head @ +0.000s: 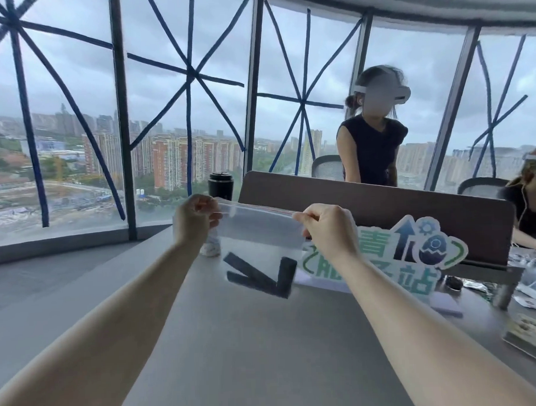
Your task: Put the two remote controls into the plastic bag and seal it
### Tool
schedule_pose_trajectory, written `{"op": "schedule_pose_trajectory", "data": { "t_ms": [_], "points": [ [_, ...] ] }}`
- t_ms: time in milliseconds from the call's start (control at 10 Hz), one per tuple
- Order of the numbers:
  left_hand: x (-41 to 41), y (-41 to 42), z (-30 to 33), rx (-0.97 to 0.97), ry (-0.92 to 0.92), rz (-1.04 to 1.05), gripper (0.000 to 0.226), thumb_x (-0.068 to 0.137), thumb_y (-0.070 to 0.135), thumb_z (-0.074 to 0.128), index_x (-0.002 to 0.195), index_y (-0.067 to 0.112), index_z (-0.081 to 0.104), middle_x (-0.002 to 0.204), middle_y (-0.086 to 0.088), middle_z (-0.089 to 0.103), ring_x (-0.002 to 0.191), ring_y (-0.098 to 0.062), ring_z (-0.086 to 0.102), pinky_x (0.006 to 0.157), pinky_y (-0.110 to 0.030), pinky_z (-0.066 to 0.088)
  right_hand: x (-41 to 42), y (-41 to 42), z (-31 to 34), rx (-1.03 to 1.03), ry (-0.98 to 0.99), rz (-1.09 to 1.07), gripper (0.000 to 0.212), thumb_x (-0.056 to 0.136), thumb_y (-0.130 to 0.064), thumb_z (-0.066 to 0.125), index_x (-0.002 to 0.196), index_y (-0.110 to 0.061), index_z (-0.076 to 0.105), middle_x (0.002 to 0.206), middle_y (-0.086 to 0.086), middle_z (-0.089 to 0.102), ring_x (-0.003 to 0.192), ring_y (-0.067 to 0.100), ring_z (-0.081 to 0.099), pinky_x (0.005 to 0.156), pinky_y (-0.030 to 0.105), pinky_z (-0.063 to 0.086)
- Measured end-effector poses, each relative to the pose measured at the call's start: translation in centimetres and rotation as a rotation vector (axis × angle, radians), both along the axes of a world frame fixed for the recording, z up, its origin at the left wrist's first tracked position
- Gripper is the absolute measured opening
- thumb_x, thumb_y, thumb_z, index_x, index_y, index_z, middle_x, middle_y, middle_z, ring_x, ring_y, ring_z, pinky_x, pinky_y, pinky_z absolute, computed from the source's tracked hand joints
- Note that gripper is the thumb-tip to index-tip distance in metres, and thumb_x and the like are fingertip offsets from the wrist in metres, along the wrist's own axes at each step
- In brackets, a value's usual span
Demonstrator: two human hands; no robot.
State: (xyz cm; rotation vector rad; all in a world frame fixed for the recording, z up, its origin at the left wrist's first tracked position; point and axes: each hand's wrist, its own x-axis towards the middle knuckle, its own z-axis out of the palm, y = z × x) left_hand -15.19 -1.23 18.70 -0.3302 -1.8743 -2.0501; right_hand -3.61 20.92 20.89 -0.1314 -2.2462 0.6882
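Plastic bag (261,233) above table (235,340), top edge pinched by left hand (194,219), right hand (328,228); two remotes (260,274) inside

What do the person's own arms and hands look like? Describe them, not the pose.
Both forearms are bare up to the frame edge, no sleeves showing. The left hand and right hand wear no gloves; no watch, bracelet or ring is visible. No markings can be made out on the fingers.

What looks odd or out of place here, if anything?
Mainly the windows: blue tape strips cross each pane in star patterns. On the task itself nothing stands out: both hands, left hand and right hand, pinch the plastic bag top, with two dark remote controls crossed inside.
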Motion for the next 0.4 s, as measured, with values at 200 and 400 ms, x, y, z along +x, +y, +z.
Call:
{"op": "schedule_pose_trajectory", "data": {
  "t_ms": [200, 400],
  "points": [
    [-1.5, -4.1, -10.1, 0.081, -0.169, 0.004, 0.023, 0.081, -0.005, 0.062, 0.07, 0.015, 0.068, 0.062, -0.005, 0.068, 0.057, -0.021, 0.065, 0.066, -0.027, 0.06, -0.8, -2.7, -9.8, -0.025, -0.307, 0.111, 0.032, 0.084, -0.042, 0.067, 0.065, -0.018, 0.07, 0.064, -0.004, 0.072, 0.061, 0.017, 0.062, 0.056, 0.029, 0.044],
    [2.3, -7.1, -16.9, -0.101, -0.272, 0.0, 0.023, 0.084, -0.005, 0.056, 0.103, 0.002, 0.067, 0.073, -0.009, 0.063, 0.065, -0.021, 0.058, 0.067, -0.027, 0.052, 2.2, -4.0, -14.6, -0.219, -0.51, 0.273, 0.019, 0.086, -0.04, 0.064, 0.076, -0.028, 0.075, 0.067, -0.009, 0.076, 0.059, 0.001, 0.06, 0.07, 0.03, 0.051]
  ]
}}
